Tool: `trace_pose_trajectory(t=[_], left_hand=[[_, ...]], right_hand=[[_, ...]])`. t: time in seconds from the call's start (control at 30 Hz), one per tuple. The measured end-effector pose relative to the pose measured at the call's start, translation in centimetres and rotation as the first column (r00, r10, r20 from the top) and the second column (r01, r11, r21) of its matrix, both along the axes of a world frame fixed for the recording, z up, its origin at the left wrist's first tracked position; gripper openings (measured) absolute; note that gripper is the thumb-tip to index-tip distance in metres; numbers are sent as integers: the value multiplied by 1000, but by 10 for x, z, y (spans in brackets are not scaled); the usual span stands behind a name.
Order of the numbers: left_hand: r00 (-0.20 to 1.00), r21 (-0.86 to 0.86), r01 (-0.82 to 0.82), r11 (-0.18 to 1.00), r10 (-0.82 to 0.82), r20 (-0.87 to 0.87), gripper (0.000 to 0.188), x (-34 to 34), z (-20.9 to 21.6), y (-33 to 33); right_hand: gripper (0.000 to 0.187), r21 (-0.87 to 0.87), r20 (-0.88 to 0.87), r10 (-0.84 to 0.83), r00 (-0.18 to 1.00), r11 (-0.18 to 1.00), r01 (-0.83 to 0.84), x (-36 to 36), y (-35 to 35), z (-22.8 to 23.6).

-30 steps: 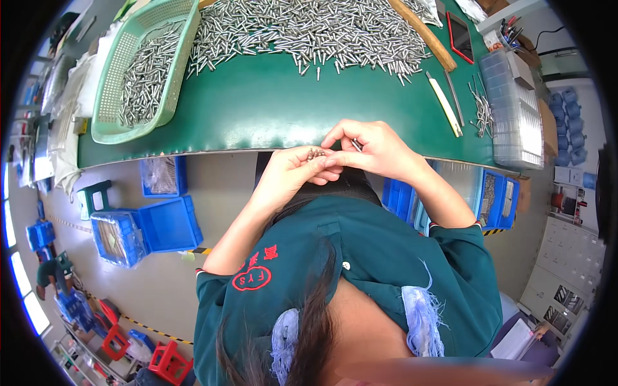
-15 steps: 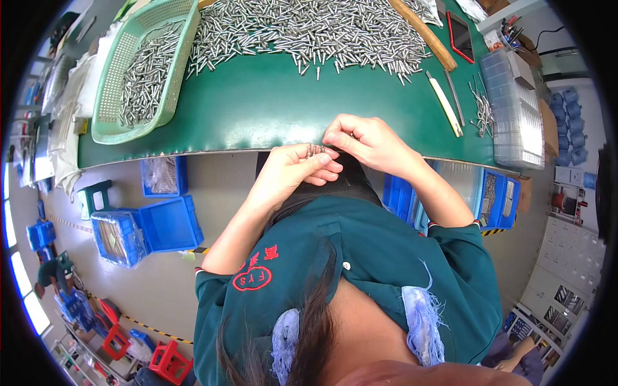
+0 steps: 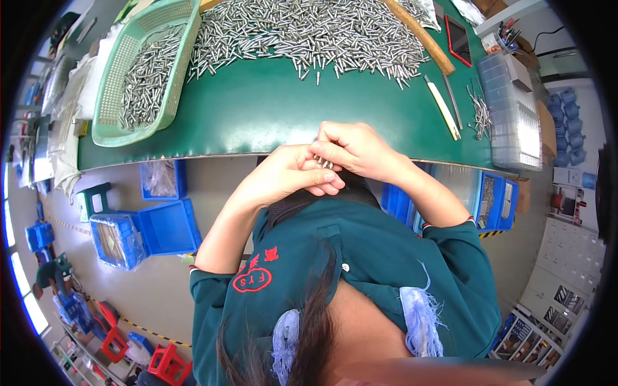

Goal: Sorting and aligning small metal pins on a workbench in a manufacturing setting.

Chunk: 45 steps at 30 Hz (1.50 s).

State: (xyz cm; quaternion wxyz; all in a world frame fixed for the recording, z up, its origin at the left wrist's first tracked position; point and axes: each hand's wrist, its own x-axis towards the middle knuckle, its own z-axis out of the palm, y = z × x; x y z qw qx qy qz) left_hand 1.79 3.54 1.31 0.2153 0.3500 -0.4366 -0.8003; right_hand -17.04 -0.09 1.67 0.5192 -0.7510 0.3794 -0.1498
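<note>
Several small shiny metal pins (image 3: 324, 163) lie in the curled fingers of my left hand (image 3: 283, 172), just off the table's near edge. My right hand (image 3: 362, 149) is closed in a pinch and touches the left fingers right at these pins. What its fingertips grip is hidden. Beyond both hands, a wide heap of similar stepped metal pins (image 3: 309, 38) covers the back of the green table (image 3: 257, 106). A pale green mesh basket (image 3: 105, 119) at the left holds more of them.
A wooden strip (image 3: 421, 37) borders the heap's right side. Near it lie a pale-handled knife (image 3: 443, 108), a thin metal rod (image 3: 452, 101), loose thin metal pieces (image 3: 479, 112) and a red-edged device (image 3: 458, 40). Clear plastic cases (image 3: 512, 116) stand far right. Blue crates (image 3: 168, 226) sit below.
My right hand has shifted left and slightly down, and its fingertips now meet the pins in my left hand. The left hand has barely moved.
</note>
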Motion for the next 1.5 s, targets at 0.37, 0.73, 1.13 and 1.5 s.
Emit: trace_pose_trajectory(t=[0.37,0.73,1.13,1.5], left_hand=[[992,1,-18,1000,18,-128,23,-5,12,-6],[997,-137,55,989,-47,61,18,-10,30,-3],[621,-958,152,242,731,283,17,-19,-10,-50],[476,-840,492,229,737,479,26,-45,-23,-60]], right_hand=[[37,832,304,-451,839,555,-3,2,7,-14],[27,892,327,-461,825,438,-109,0,8,-21],[42,708,475,-862,177,255,-659,-47,-21,-15],[23,770,416,-909,35,332,-544,-69,-20,-20]])
